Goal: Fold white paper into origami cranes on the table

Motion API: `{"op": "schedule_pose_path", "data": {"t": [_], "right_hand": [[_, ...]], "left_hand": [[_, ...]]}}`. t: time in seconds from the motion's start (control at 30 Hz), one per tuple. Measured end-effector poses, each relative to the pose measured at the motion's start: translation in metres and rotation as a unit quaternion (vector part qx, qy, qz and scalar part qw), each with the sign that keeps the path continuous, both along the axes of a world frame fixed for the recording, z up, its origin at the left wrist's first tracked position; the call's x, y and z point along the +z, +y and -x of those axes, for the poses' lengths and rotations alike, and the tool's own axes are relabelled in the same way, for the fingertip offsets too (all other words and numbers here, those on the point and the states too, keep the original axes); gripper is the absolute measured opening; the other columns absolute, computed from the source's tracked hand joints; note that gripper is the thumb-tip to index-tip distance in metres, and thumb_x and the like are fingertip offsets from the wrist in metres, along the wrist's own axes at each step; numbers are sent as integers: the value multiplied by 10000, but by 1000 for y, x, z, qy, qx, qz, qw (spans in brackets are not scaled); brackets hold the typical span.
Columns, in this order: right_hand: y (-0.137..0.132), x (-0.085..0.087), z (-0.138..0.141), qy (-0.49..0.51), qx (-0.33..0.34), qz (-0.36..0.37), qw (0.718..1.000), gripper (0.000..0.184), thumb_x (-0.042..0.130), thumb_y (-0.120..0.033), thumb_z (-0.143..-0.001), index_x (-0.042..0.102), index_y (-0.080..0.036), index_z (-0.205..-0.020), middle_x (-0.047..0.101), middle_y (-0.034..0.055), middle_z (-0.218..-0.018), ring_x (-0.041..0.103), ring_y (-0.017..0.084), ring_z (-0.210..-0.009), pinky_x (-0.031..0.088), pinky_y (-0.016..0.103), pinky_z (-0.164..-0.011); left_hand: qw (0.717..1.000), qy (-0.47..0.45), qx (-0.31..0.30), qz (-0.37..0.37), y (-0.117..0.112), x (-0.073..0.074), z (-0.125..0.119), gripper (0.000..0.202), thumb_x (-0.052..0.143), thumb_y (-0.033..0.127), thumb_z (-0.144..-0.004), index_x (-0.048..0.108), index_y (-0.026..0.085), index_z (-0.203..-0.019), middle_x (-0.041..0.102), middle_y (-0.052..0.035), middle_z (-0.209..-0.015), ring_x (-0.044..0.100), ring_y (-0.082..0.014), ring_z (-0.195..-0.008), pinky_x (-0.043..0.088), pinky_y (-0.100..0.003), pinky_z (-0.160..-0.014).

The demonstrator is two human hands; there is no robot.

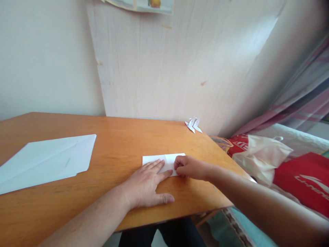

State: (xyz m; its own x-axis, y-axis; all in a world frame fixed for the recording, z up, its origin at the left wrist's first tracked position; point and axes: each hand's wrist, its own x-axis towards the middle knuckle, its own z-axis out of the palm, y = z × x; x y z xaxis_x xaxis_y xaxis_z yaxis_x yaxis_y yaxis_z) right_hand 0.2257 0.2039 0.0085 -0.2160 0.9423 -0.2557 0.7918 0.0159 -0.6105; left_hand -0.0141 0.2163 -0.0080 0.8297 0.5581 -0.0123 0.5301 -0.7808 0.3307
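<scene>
Shows as a white folded strip of paper [169, 161], creased across its middle. Lies flat, lengthwise left to right, on the desk [118, 144], partly covered by left hand [144, 183] and curled right hand [189, 167].

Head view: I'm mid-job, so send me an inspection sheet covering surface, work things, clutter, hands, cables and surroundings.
Surface: orange-brown wooden table.
Work things: small white paper, lying flat, creased across.
Clutter: larger white paper at left; pointed white pieces at the far right corner.
Hands: left hand spread on the small paper; right hand curled at its right end.
Cables: nothing seen.
Surroundings: pale wall panel behind; red bag at right, off the table.
</scene>
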Motion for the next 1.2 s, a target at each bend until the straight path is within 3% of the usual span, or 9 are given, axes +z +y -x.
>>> {"op": "schedule_pose_path", "data": {"t": [0.27, 0.47, 0.67, 0.93, 1.07, 1.2], "right_hand": [[2, 5, 9, -80, -6, 6, 997, 128, 609, -185, -721, 613, -170, -848, 596, -11, -761, 504, 132, -690, 331, 229, -553], [2, 10, 10, -74, 7, 22, 997, 148, 648, -292, -798, 613, -178, -887, 611, -9, -757, 529, 136, -695, 357, 226, -558], [6, 10, 8, -20, 19, 72, 997, 187, 667, -336, -809, 581, -182, -872, 605, -15, -706, 553, 130, -627, 407, 229, -541], [10, 9, 13, -65, 8, 76, 995, 177, 683, -287, -725, 564, -198, -820, 605, -21, -668, 556, 133, -593, 384, 221, -499], [13, 10, 14, -88, 23, 94, 991, 114, 619, -274, -746, 565, -199, -813, 621, -10, -645, 564, 139, -568, 393, 231, -494], [14, 12, 18, -116, 22, 99, 988, 118, 603, -267, -725, 567, -201, -816, 647, 5, -656, 585, 153, -566, 419, 245, -496]], "left_hand": [[999, -40, 13, 34, 11, -3, 1, 650, 194, 581, -1029, 446, 204, -1494, 343, -75, -1598, 288, -216, -1491, 204, -382, -1230], [995, -85, 22, 45, 15, 0, 4, 512, 261, 425, -1035, 541, 206, -1404, 499, -45, -1512, 465, -206, -1389, 309, -350, -1193], [995, -90, 21, 42, 18, 1, 9, 484, 321, 241, -968, 554, 180, -1388, 544, -53, -1475, 519, -186, -1339, 358, -309, -1162], [997, -78, 19, 21, 28, -6, 18, 541, 362, 175, -899, 554, 252, -1399, 501, 5, -1511, 482, -176, -1372, 325, -335, -1179], [998, -64, 26, -8, 32, -4, 24, 507, 407, 188, -885, 602, 238, -1350, 518, -18, -1498, 488, -189, -1364, 320, -324, -1169], [998, -31, 54, -10, 36, -2, 30, 476, 440, 252, -902, 595, 280, -1351, 492, -27, -1519, 438, -231, -1402, 251, -451, -1193]]}}
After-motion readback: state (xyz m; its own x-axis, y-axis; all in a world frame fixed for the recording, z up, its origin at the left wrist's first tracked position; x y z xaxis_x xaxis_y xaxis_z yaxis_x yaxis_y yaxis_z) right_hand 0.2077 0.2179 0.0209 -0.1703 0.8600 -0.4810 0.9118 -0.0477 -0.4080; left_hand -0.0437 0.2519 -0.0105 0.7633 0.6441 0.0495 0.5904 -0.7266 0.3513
